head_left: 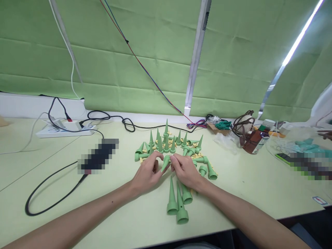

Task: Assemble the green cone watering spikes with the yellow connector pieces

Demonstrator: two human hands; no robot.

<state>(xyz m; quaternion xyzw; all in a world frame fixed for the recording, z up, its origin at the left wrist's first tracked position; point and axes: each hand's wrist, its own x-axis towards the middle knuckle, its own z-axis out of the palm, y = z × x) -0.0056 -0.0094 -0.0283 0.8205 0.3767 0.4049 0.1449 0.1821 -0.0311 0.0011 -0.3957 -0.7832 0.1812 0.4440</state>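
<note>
A green plastic watering spike [166,163] is held in my left hand [148,173], its tip pointing down toward me. My right hand [186,170] meets its wide end with thumb and index finger pinched together; whatever lies between those fingertips is too small to make out. Just beyond my hands, several more green spikes [160,144] stand upright or lie on their sides among small yellow pieces [197,156]. Closer to me, below my right hand, a few loose spikes [172,199] lie with their open ends facing my body.
On the left lie a blurred dark device [100,157] with a black cable and a white power strip [66,129]. To the right are a brown bottle [255,140], clear plastic wrap [225,142] and a blurred green-edged object [303,164]. A green curtain [145,83] hangs behind the table [124,221].
</note>
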